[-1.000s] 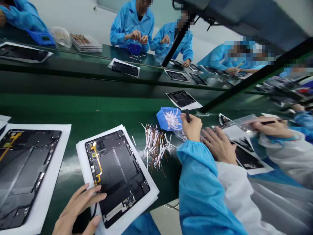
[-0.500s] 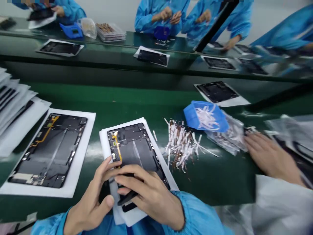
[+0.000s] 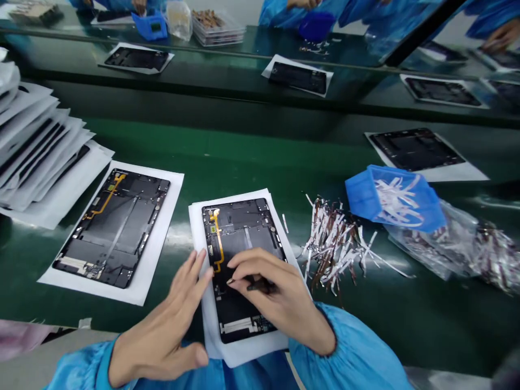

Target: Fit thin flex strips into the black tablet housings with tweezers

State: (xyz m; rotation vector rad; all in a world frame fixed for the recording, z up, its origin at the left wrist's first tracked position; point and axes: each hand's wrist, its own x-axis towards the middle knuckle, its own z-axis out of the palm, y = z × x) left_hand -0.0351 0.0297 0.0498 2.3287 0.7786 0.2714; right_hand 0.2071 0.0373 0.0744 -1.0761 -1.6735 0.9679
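My right hand (image 3: 276,292) is over a black tablet back housing (image 3: 239,238), pinching a slim black hand tool (image 3: 260,285) with its tip close to the housing. A yellow flex cable (image 3: 218,241) runs down the housing's upper left side. My left hand (image 3: 166,319) lies open beside it, fingertips near the housing's left edge, on the white sheet (image 3: 199,260) underneath. The tool's tip is partly hidden by my fingers.
A second housing (image 3: 116,227) lies on white paper at left, beside a stack of white sleeves (image 3: 36,141). To the right are a loose pile of flex strips (image 3: 333,244), a blue bin (image 3: 394,197) and a plastic bag (image 3: 439,244). Co-workers sit beyond a dark divider.
My right hand has moved from the bin area onto the housing, still holding the tool. My left hand has come up beside it. The neighbouring worker's hand has left view, and the view has shifted.
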